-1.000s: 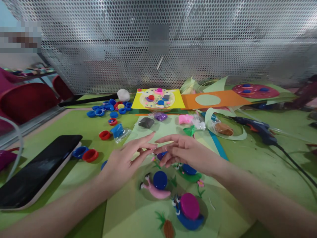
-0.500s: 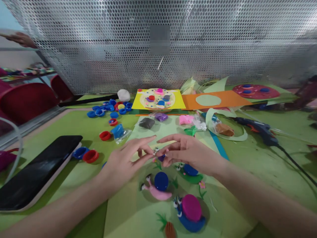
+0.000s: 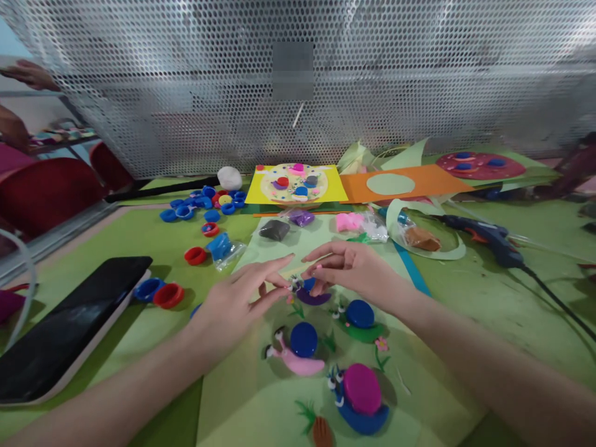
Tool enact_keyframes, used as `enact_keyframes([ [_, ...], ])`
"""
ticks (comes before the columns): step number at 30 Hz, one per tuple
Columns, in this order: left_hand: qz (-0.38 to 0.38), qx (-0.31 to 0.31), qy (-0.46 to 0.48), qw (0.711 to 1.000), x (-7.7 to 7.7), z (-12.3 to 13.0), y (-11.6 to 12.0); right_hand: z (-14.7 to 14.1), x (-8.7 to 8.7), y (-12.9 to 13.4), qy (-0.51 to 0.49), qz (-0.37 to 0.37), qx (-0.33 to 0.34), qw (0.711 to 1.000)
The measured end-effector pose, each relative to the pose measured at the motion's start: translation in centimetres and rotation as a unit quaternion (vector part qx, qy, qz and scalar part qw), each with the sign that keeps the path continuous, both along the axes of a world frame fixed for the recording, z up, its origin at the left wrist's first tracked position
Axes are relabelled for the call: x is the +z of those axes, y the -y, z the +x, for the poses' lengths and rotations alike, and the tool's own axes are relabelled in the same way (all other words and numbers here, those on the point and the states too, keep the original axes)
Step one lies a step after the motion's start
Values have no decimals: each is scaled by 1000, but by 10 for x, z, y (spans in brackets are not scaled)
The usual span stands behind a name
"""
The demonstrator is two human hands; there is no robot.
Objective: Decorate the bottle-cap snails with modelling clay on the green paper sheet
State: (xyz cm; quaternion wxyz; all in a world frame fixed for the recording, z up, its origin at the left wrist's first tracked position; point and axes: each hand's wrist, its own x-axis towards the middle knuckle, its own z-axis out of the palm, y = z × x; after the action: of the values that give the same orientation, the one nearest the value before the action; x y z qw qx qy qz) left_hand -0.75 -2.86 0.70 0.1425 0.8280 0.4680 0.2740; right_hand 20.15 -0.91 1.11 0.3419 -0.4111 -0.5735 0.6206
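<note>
A purple clay snail (image 3: 315, 297) with a blue cap shell and small eyes lies on the pale green sheet between my hands. My left hand (image 3: 249, 288) has thumb and forefinger pinched at its eye end; what they grip is too small to make out. Above the shell, my right hand (image 3: 356, 273) is pinched, a tiny pink bit at its fingertips. Nearer me are a pink snail (image 3: 298, 362) with a blue cap, a green snail (image 3: 365, 332) with a blue cap, and a blue snail (image 3: 361, 419) with a magenta cap. A brown clay carrot shape (image 3: 322, 431) lies at the bottom.
A black phone (image 3: 69, 329) lies at left, beside blue and red caps (image 3: 169, 295). Clay packets (image 3: 274, 230) sit behind my hands. A glue gun (image 3: 488, 236) with its cord is at right. Decorated yellow card (image 3: 254, 192) stands at the back, before a perforated metal panel (image 3: 195, 81).
My right hand has lifted slightly up and back, uncovering more of the purple snail and the green one. My left hand stays nearly in place.
</note>
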Motion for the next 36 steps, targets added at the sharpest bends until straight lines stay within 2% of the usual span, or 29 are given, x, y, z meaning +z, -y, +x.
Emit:
enact_keyframes([
  [5,-4,-8,-5,1000,-1,2,-1,1,-6,-5,55,95,-78,991],
  [9,1,1,-17,1000,-2,4,-1,3,-16,-12,54,120,-113,985],
  [17,-44,63,-31,997,-5,4,-4,2,-30,-17,86,163,-92,979],
  [26,0,92,-105,990,-9,-1,-3,5,-35,-23,143,229,-79,960],
  [30,2,76,-137,988,-12,-5,-3,4,-36,-25,147,239,-78,957],
  [36,7,107,-111,988,-13,-5,-2,4,-36,-26,154,240,-75,956],
])
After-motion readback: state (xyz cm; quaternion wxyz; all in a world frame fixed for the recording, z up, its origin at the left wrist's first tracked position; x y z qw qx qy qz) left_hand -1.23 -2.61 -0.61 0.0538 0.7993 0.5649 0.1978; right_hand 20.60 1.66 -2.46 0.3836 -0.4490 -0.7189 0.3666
